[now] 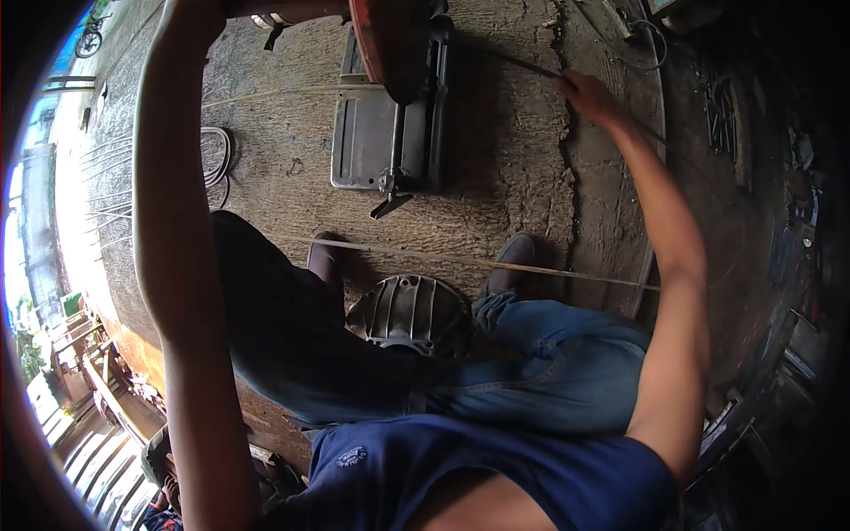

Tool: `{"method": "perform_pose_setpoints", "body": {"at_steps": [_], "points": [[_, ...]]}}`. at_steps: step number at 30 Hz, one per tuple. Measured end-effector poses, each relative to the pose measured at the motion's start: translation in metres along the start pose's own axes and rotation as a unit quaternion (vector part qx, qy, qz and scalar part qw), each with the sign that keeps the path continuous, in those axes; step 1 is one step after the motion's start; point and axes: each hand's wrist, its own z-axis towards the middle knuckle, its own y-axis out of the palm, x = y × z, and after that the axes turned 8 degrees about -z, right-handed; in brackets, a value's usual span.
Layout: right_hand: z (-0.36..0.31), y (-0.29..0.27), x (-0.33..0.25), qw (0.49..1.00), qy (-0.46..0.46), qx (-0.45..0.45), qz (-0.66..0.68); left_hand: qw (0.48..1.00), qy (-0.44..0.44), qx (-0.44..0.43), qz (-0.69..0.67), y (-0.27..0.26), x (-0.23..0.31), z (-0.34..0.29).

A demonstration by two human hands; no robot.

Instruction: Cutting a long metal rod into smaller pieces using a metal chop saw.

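Note:
A metal cut-off saw stands on the floor ahead, with a grey base (361, 142), a clamp screw (394, 150) and a red guard (370, 44) over a dark disc. My left arm stretches up along the left side. My left hand (197, 16) is at the upper edge beside a reddish bar that runs to the guard; its fingers are cut off from view. Out to the right, my right hand (589, 97) is closed around a thin dark metal rod (531, 67). The rod slants from near the saw down to the right.
A long thin rod (425, 255) crosses the floor in front of my shoes, and another (274, 94) runs toward the saw. Between my legs sits a ribbed round metal housing (412, 305). Looped cable (221, 164) lies at left. Metal pieces (722, 119) lie at right.

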Motion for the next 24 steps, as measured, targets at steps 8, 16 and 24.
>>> {"method": "perform_pose_setpoints", "body": {"at_steps": [8,16,24], "points": [[0.006,0.009,-0.002,1.0,-0.014,0.016,0.006,1.0,-0.003,-0.011,-0.012,0.009,0.007,0.006],[0.009,0.008,-0.011,0.999,-0.034,-0.021,0.015,1.0,-0.003,-0.019,-0.017,0.011,0.009,0.007],[0.005,0.009,-0.022,0.997,-0.063,-0.016,0.027,0.999,-0.003,-0.028,-0.025,0.012,0.012,0.009]]}}
